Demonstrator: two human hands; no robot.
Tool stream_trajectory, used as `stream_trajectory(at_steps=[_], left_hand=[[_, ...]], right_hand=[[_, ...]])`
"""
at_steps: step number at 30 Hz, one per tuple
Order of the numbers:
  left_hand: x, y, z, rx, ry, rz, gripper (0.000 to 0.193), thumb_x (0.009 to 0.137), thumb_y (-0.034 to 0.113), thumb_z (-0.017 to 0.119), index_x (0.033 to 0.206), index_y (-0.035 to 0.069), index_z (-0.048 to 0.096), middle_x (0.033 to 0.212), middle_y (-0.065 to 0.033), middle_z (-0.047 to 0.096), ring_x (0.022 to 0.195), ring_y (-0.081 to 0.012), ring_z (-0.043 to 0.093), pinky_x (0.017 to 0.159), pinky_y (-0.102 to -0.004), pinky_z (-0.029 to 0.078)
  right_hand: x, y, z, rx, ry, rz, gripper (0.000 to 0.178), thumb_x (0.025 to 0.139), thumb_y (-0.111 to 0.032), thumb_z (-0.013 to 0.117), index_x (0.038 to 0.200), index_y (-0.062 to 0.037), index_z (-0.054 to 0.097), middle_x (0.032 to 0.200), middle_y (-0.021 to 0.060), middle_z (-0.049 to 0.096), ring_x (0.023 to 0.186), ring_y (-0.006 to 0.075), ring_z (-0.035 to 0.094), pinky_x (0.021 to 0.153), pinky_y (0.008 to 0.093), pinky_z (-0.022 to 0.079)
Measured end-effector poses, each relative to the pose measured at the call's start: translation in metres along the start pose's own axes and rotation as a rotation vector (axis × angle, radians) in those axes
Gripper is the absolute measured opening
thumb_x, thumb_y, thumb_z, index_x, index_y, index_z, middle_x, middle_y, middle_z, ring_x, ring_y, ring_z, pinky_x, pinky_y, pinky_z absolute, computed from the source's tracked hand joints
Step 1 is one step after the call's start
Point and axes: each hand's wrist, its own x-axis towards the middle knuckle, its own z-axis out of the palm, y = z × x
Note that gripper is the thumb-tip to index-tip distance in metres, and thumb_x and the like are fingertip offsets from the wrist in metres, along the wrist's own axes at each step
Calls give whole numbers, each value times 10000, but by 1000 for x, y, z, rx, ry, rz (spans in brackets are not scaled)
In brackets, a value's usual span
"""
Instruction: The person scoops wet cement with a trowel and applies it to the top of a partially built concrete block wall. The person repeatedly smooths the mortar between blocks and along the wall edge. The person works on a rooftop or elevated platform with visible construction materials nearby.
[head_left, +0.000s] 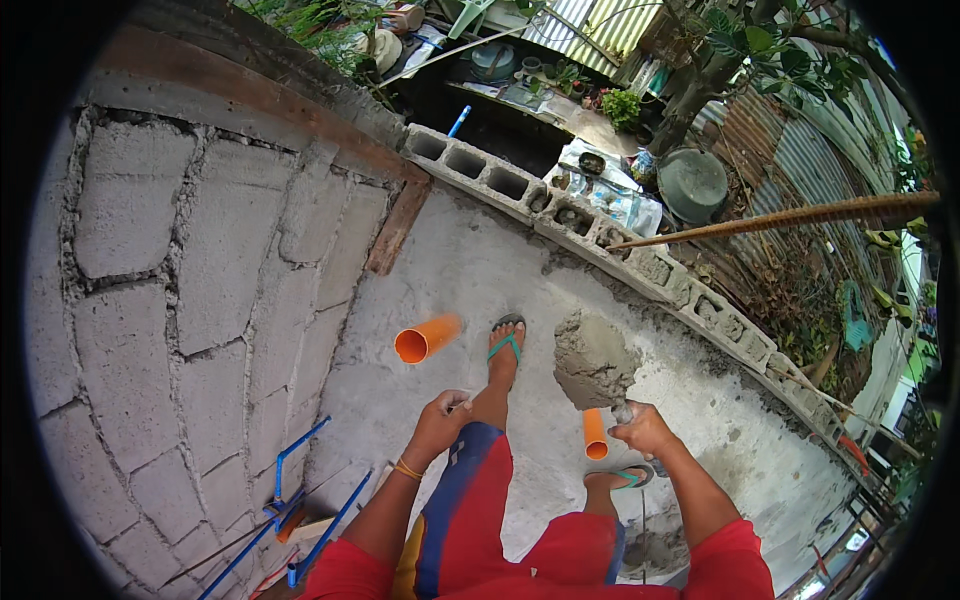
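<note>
Far left: rough block wall, mortar joints uneven. Blue pipes lean at its foot. Orange pipe stub sticks up from the concrete slab, open end showing, just left of the person's forward foot in a green flip-flop.

Left hand curled loosely, fingers closed near the thigh; can't tell if it grips anything. Yellow band on that wrist.

Second orange pipe stub between the feet, just beside the right hand.

Right hand fisted tight around a trowel handle. Trowel is loaded with a heap of wet grey mortar, held level above the slab, near the forward foot.

Right: low course of hollow blocks along the slab edge. Rusty rebar crosses above it.
</note>
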Motion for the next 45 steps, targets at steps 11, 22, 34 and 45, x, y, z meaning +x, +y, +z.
stream_trajectory(at_steps=[11, 22, 34, 45], left_hand=[[-52, -165, -120, -11, 108, -383, 370, 976, 254, 680, 1215, -28, 695, 1066, -169, 753, 992, -263, 727, 889, -362, 562], [-86, -186, -95, -284, 155, -538, 362, 975, 209, 680, 1232, -46, 678, 973, -118, 748, 879, -190, 706, 838, -334, 558], [-63, -146, -104, -420, 156, -608, 353, 991, 213, 688, 1237, -39, 673, 1053, -112, 728, 900, -199, 721, 823, -327, 572], [-47, -144, -111, -368, 143, -628, 379, 992, 232, 683, 1241, -53, 672, 1067, -128, 732, 898, -210, 729, 813, -336, 585]], right_hand=[[291, -207, -62, 15, -43, 176, 233, 757, -163, 746, 902, -29, 621, 621, 41, 566, 518, 168, 528, 482, 374, 450], [419, -268, -72, -882, 408, -50, 408, 869, -220, 680, 1237, -46, 659, 1036, 276, 744, 986, 450, 728, 863, 545, 581], [312, -244, -27, -603, 549, -43, 558, 1015, -372, 608, 1432, -7, 533, 1356, 299, 625, 1167, 509, 642, 997, 536, 525], [331, -322, -51, -841, 256, 288, 502, 1021, -351, 599, 1458, -106, 569, 1341, 213, 657, 1212, 414, 661, 999, 525, 539]])
